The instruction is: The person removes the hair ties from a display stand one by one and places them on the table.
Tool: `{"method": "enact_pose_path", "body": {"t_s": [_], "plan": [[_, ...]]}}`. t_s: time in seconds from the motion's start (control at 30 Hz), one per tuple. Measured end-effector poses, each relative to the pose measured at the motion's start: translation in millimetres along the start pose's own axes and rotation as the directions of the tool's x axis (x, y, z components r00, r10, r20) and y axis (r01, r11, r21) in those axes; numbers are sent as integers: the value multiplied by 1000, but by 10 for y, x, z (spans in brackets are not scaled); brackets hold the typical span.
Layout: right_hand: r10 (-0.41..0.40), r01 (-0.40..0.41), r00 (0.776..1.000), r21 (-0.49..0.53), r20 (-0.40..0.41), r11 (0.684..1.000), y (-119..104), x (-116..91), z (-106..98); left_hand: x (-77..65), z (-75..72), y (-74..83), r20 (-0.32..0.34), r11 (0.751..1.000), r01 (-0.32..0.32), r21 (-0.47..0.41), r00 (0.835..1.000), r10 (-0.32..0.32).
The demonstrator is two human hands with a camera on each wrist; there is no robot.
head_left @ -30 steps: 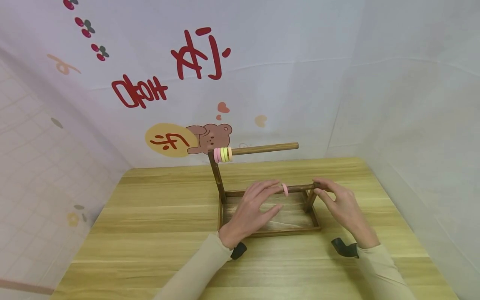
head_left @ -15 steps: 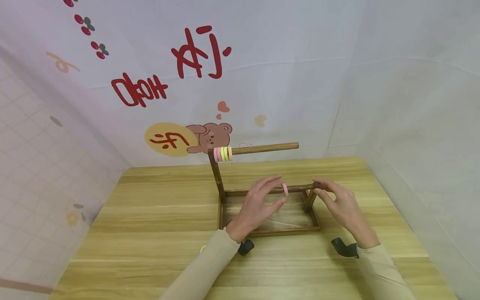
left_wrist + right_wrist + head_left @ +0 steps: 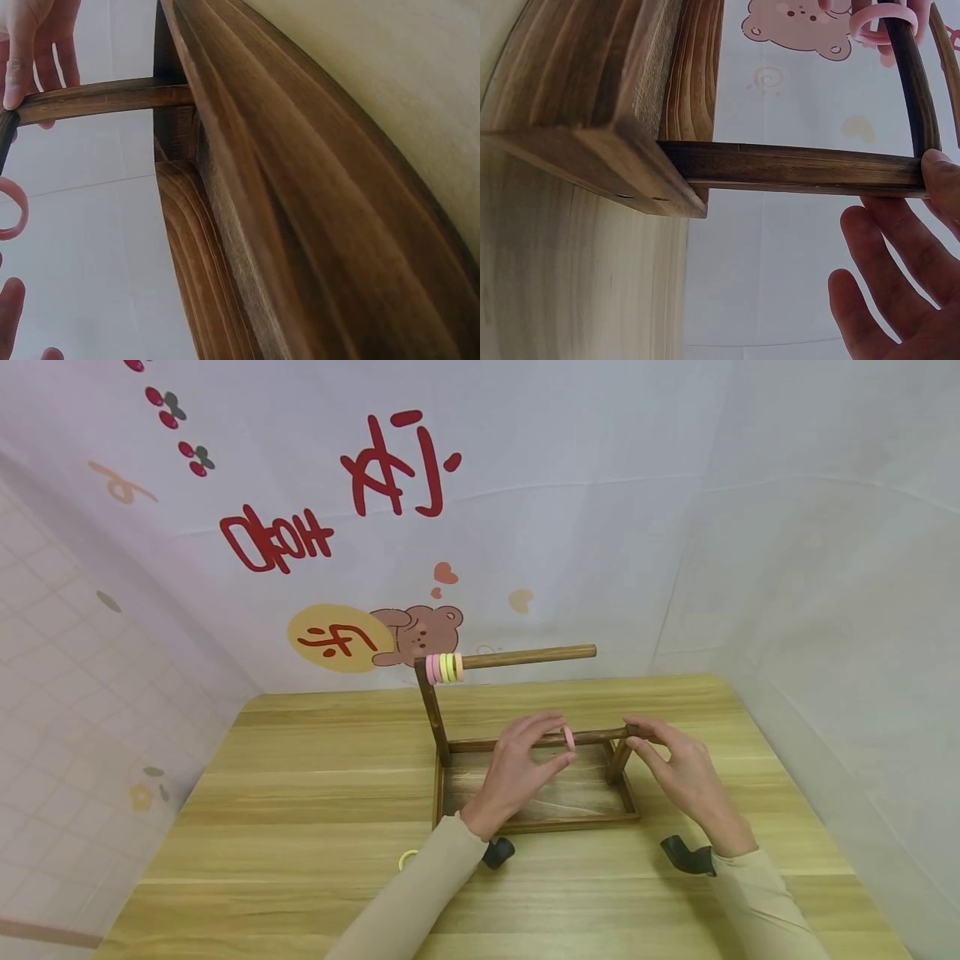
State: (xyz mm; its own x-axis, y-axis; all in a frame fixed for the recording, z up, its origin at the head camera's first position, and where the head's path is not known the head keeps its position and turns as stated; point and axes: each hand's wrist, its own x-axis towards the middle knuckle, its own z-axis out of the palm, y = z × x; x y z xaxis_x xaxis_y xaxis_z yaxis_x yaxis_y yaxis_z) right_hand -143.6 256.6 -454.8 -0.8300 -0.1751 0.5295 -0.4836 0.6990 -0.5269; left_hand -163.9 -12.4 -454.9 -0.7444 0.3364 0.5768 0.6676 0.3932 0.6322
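A dark wooden stand (image 3: pixel 630 810) has a tray base and two rods at different heights. One pink ring (image 3: pixel 568 739) hangs around the lower rod (image 3: pixel 600 737). My left hand (image 3: pixel 517 768) is beside this ring, thumb and fingers bent on either side of it; in the left wrist view the visible fingertips sit apart from the ring. At the lower rod's right end, my right hand (image 3: pixel 686 772) pinches the corner where rod and post (image 3: pixel 802 166) meet, thumb on one side and fingers on the other.
Several pink, yellow and orange rings (image 3: pixel 445 668) sit together at the left end of the upper rod (image 3: pixel 532 656). A yellow ring (image 3: pixel 407 858) lies on the wooden table (image 3: pixel 300 827), partly behind the left sleeve. Printed cloth (image 3: pixel 600 527) hangs behind.
My left hand has shifted slightly right, and its thumb has risen toward the pink ring. The yellow ring on the table has come into view. My right hand stays where it was.
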Motion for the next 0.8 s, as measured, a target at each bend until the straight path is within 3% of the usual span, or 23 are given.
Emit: {"method": "enact_pose_path", "body": {"t_s": [0.4, 0.8], "plan": [[-5, 5, 1000, 18, 3, 1000, 2, -8, -1, 12, 57, -44, -19, 996, -66, 68, 998, 67], [-10, 10, 1000, -5, -7, 1000, -14, 0, -3, 34, 78, 25, -19, 989, 13, 146, 1000, -11]]}}
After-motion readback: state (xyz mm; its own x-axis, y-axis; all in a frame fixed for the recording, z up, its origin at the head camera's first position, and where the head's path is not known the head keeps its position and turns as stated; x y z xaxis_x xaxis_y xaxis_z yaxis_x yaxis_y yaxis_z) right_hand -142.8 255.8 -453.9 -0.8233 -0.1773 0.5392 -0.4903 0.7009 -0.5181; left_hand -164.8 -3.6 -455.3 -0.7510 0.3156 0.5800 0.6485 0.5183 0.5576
